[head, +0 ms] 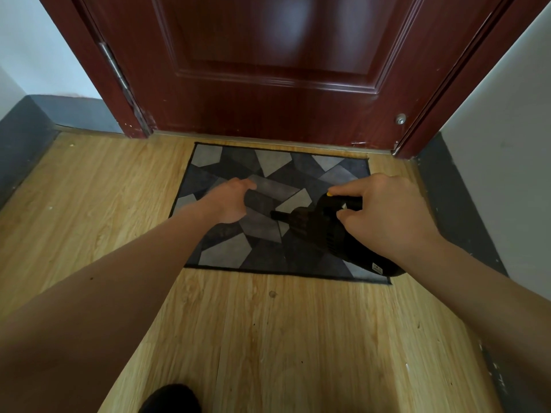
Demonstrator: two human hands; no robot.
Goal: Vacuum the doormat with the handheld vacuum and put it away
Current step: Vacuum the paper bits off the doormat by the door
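Observation:
A grey and black doormat [268,180] with a patchwork of angular shapes lies on the wooden floor in front of a dark red door. A black handheld vacuum [316,231] with a small yellow button hangs over the mat's right half, its nozzle pointing left. My right hand [384,213] grips the vacuum's handle from above, thumb near the yellow button. My left hand [229,201] hovers over the mat's left half, fingers curled downward with nothing in them. Part of the vacuum's body is hidden under my right hand.
The closed dark red door [268,70] stands just behind the mat. White walls with grey skirting [453,204] run along both sides. Light wooden floor [268,338] stretches toward me. A dark shoe tip [170,397] shows at the bottom edge.

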